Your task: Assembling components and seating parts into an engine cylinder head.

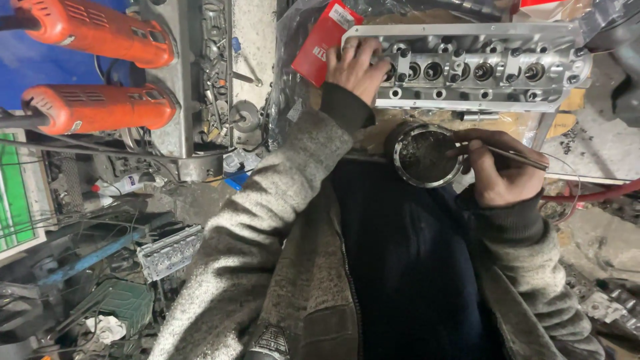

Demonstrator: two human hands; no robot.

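The left hand [360, 67] lies spread on the near-left end of a metal cylinder head [467, 67], fingers [351, 50] open and flat against the casting rather than wrapped round anything. Pressing down like this likely steadies the head, which sits lengthwise across the far side of the cluttered surface [600, 147] with its row of round valve seats facing up. A red carton [325, 41] rests just beside that hand, partly tucked under clear plastic wrap.

The right hand [497, 170] is closed on a thin rod-like tool [517, 157], pinched between thumb and forefingers as one holds a pen, which gives fine control of the tip. The tip points into a small round tin [425, 155] that stands on the surface just in front of the cylinder head, between both hands and close to the body. Its contents look dark and greasy, though the view is too dim to say what they are. Keeping the tin this near lets the tool reach both it and the head with little travel.

Off to the left, well apart from the hands, 2 orange power tools [100, 67] lie side by side, next to a metal tray of washers and small parts [213, 67]. A second, smaller metal casting [169, 252] lies on the floor below among scrap.
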